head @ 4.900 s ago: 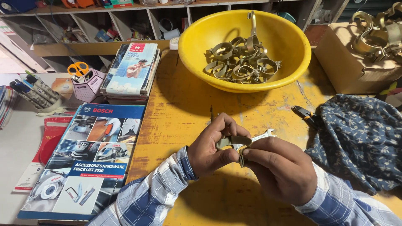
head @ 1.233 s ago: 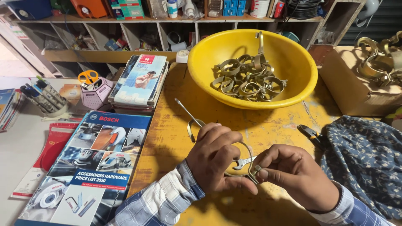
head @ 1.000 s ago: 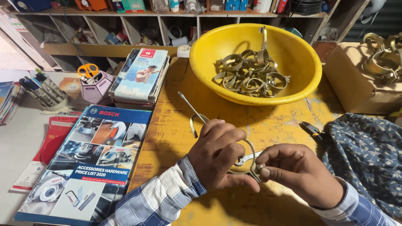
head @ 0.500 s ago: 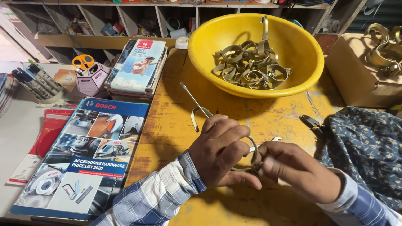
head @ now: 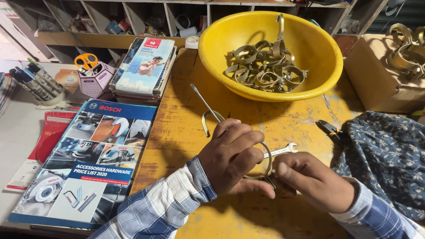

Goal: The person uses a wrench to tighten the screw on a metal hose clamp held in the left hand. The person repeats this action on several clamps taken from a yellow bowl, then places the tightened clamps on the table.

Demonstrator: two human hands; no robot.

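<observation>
Centrally, in the head view, the left hand (head: 232, 161) is clenching around a brass pipe clamp (head: 267, 152) on the yellow table (head: 186, 128), while the right hand (head: 312, 179) is pinching the clamp's joined ears at its 9 o'clock side. A small spanner (head: 280, 152) is lying between both hands, its long axis pointing toward 2 o'clock; the right hand is nearer to it. At 12 o'clock, a yellow bowl (head: 310, 40) is holding more clamps (head: 263, 71). At 11 o'clock of the left hand, a screwdriver (head: 203, 101) and a loose clamp half (head: 207, 124) are lying.
</observation>
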